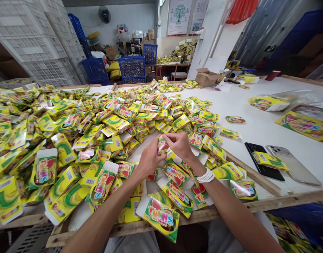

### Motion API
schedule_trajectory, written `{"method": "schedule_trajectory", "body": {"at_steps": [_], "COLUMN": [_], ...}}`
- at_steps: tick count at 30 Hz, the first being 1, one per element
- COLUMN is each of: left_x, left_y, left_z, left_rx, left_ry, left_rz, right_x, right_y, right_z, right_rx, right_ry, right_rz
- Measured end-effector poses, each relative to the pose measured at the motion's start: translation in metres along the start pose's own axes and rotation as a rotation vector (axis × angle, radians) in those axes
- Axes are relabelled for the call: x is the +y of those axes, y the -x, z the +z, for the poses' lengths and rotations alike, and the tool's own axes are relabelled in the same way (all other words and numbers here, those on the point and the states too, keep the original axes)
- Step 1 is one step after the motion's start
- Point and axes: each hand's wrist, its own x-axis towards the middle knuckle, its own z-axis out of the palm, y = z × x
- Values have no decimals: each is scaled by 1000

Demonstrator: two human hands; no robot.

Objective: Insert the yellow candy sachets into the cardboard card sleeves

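Observation:
My left hand and my right hand meet over the middle of the table, both closed on one small yellow-green candy box held just above the heap. The right wrist wears a white bead bracelet. A big pile of flat and folded yellow "Twins" boxes covers the white table to the left and all around my hands. Several folded boxes lie near the front edge under my forearms.
Two phones lie at the right, one with a box on it, beside a wooden strip. Larger yellow packs sit far right. A cardboard box stands at the back. White crates and blue baskets fill the background.

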Motion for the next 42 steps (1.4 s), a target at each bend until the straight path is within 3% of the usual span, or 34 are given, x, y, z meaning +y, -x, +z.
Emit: {"method": "schedule_trajectory", "body": {"at_steps": [6,14,18,23,29,34,42], "left_x": [0,1,0,-2,-2,-1,1], "left_y": [1,4,6,8,3,-1,0], "left_z": [-3,-4,-4,-4,-3,-2,-3], "left_rx": [-21,-32,-30,-30,-7,-5,-21], "left_ry": [19,-120,-145,-160,-142,-99,-143], "left_rz": [11,10,26,39,-9,6,-3], "right_x": [3,9,7,4,7,4,1], "right_y": [-2,-10,-8,-6,-9,-7,-8], "right_z": [-4,-14,-16,-15,-13,-10,-14], "right_rx": [-26,-129,-180,-178,-154,-75,-77], "right_ry": [-25,-176,-73,41,-63,-78,-74], "right_rz": [-10,180,106,27,102,74,63]}}
